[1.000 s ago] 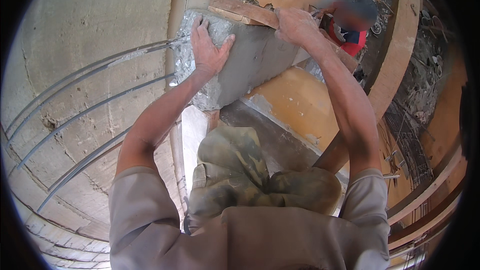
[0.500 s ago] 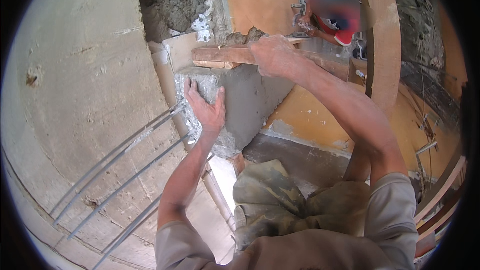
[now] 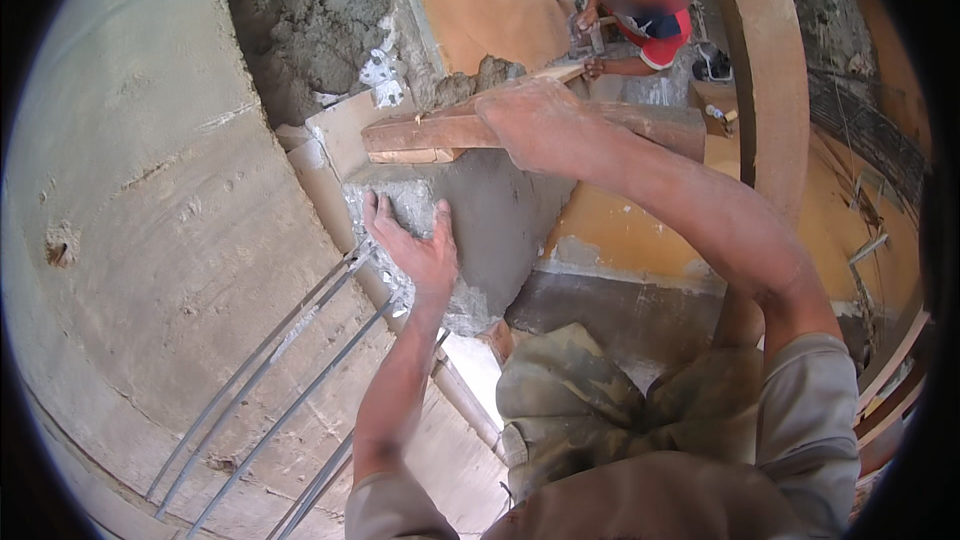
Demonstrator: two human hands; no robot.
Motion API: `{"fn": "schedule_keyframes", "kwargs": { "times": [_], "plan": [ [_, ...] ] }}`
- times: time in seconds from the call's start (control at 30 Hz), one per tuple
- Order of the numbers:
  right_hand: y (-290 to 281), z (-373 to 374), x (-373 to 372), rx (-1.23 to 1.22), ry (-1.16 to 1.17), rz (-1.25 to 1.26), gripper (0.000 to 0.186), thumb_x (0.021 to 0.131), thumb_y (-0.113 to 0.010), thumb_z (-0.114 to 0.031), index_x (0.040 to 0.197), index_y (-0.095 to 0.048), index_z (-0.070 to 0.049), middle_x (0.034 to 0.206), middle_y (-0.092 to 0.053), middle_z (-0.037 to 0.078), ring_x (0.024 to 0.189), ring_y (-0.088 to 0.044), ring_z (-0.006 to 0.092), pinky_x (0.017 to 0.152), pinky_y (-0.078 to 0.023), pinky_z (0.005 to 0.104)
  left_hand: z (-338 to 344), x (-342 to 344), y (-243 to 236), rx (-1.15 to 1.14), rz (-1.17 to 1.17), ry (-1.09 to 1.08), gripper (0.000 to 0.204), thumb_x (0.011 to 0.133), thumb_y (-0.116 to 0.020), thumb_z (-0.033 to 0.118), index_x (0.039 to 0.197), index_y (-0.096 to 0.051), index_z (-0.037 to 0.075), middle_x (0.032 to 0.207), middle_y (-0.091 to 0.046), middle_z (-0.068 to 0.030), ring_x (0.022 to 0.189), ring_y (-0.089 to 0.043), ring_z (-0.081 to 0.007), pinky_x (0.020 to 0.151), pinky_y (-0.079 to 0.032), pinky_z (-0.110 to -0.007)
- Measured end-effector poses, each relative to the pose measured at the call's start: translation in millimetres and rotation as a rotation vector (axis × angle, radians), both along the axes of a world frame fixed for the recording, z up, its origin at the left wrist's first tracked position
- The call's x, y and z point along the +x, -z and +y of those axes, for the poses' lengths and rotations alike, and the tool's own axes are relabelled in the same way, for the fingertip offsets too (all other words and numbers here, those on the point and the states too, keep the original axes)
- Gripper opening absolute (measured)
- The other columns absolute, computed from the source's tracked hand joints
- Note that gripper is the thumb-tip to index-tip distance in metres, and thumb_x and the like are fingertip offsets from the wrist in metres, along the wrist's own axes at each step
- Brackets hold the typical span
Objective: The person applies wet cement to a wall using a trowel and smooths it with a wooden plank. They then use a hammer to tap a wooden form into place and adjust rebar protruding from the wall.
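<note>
My left hand (image 3: 418,248) lies against the rough end of a grey concrete beam (image 3: 490,215), thumb and fingers spread apart. My right hand (image 3: 528,118) is closed over a long reddish-brown length of timber (image 3: 430,130), which runs across above the beam. A thinner, paler wooden strip (image 3: 415,155) sits between the timber's left end and the top of the concrete. The underside of the right hand's grip is hidden from here.
Steel rebar rods (image 3: 300,395) stick out at lower left beside a large concrete surface (image 3: 150,170). Wet mortar (image 3: 300,30) is heaped at the top. Another person (image 3: 645,10) crouches beyond, hands near a wooden piece. A tall wooden post (image 3: 770,60) stands on the right.
The view has shifted slightly. Both my hands keep their places on the concrete and the timber. The other person's hands have moved apart, and one now touches a wooden piece.
</note>
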State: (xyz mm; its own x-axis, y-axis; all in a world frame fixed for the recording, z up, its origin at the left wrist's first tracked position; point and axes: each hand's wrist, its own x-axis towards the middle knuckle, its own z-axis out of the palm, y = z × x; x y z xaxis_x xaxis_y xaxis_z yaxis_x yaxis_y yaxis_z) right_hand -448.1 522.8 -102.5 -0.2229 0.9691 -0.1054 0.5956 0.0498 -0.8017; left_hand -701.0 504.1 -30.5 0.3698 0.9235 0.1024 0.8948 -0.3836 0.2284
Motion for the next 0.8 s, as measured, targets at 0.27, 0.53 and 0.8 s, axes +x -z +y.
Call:
{"fn": "schedule_keyframes", "kwargs": {
  "times": [0.27, 0.53, 0.8],
  "plan": [
    [0, -4, -9, -0.048, 0.001, -0.024, 0.017, 0.079, -0.065, -0.006, 0.095, -0.07, -0.001, 0.093, -0.072, 0.018, 0.095, -0.07, 0.0321, 0.082, -0.055, 0.0414, -1, -3, -1, -0.03, 0.006, 0.001, 0.07, 0.085, -0.075, 0.012, 0.137, -0.033, -0.009, 0.147, -0.027, -0.0295, 0.138, -0.03, -0.0423, 0.115, -0.031, -0.051],
    [-10, -3, 1, -0.161, -0.11, -0.041, 0.025, 0.082, -0.062, -0.005, 0.106, -0.063, 0.0, 0.096, -0.07, 0.018, 0.097, -0.069, 0.0315, 0.083, -0.053, 0.0415, 23, -5, -19, -0.085, -0.358, -0.186, 0.048, 0.1, -0.055, 0.023, 0.138, -0.045, -0.006, 0.138, -0.05, -0.0206, 0.13, -0.046, -0.031, 0.113, -0.033, -0.042],
    [-13, -9, 4, -0.113, -0.083, -0.041, 0.028, 0.084, -0.061, -0.008, 0.111, -0.062, 0.002, 0.1, -0.069, 0.017, 0.098, -0.068, 0.0303, 0.081, -0.054, 0.0405, 182, 38, 16, -0.29, -0.255, -0.109, 0.059, 0.105, -0.034, 0.045, 0.13, -0.058, -0.003, 0.135, -0.057, -0.0224, 0.131, -0.05, -0.0324, 0.114, -0.034, -0.043]
  ]
}}
